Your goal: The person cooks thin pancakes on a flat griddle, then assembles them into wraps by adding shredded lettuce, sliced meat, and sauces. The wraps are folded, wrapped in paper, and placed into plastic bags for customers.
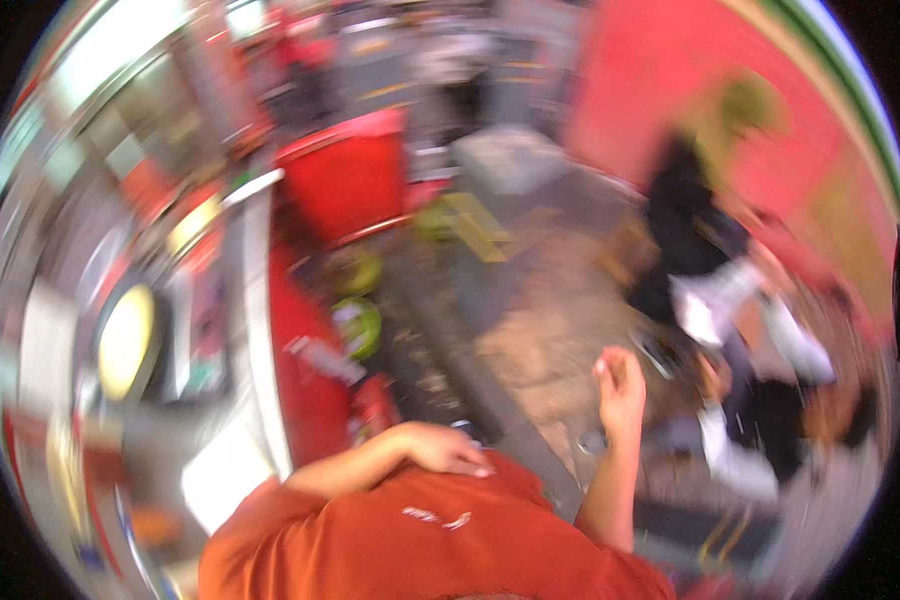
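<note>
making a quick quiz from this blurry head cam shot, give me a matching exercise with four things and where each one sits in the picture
Things:
1. left hand
2. right hand
3. red bin
4. round yellow plate

Places:
A. far left, on the grey counter
B. upper middle, on the floor beyond the counter's end
C. resting on the orange shirt, low in the middle
D. raised and loosely curled, right of middle, over the floor

Pairs: 1-C, 2-D, 3-B, 4-A
</note>
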`<state>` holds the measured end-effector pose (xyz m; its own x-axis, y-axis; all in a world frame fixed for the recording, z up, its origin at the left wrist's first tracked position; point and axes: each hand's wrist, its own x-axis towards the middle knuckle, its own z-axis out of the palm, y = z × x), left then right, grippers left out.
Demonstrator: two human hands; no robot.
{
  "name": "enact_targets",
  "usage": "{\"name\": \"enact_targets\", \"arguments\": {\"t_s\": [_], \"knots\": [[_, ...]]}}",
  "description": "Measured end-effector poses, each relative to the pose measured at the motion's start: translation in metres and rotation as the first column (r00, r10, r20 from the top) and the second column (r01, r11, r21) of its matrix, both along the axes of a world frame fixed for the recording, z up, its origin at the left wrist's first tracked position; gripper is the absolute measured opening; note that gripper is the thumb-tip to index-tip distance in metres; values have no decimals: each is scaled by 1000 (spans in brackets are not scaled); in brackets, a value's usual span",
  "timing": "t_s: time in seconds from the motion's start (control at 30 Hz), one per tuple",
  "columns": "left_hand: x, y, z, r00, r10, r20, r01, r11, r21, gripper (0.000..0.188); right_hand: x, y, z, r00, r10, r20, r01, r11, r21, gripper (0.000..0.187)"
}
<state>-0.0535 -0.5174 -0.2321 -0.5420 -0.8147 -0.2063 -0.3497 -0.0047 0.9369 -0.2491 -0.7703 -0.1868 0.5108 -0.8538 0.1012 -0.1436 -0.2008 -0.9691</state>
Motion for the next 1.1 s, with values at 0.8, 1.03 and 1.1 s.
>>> {"name": "enact_targets", "arguments": {"t_s": [0.8,1.03,1.1], "knots": [[-32,226,47,-100,899,-427,-979,-12,204,65,742,362,32,515,626,-585,-710,-71,-700,34],[-17,213,66,-419,806,-417,-864,-213,457,79,786,378,11,444,528,-724,-730,-256,-634,29],[-13,210,67,-484,751,-449,-834,-242,495,81,788,374,17,465,517,-718,-706,-273,-654,28]]}}
